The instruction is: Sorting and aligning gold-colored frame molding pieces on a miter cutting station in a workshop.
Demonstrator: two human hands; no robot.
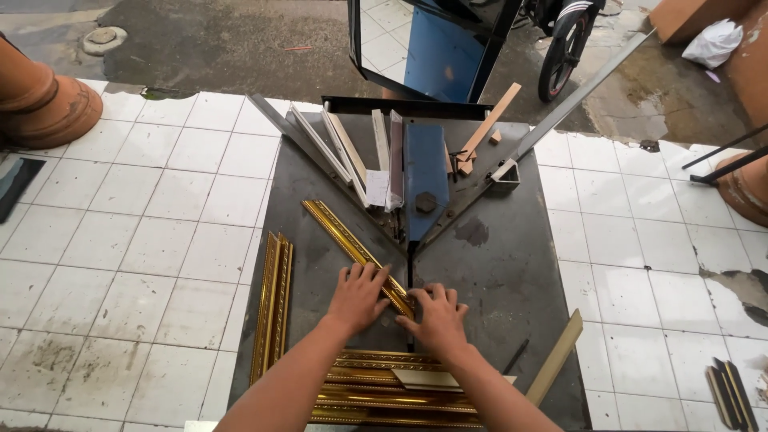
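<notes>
1. The left hand (pixel 358 294) lies flat, fingers spread, pressing on the long gold ornate frame moulding (pixel 344 236); the right hand (pixel 436 314) curls loosely over its near end.
2. The moulding lies on the dark metal table (pixel 512 264); its long axis runs diagonally, up-left away from both hands.
3. The left hand is nearer its middle; a blue metal guide (pixel 426 180) stands just beyond.

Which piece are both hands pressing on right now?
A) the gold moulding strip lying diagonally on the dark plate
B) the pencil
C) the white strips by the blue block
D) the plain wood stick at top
A: the left hand and right hand both rest on the gold moulding strip lying diagonally on the dark plate.
</notes>
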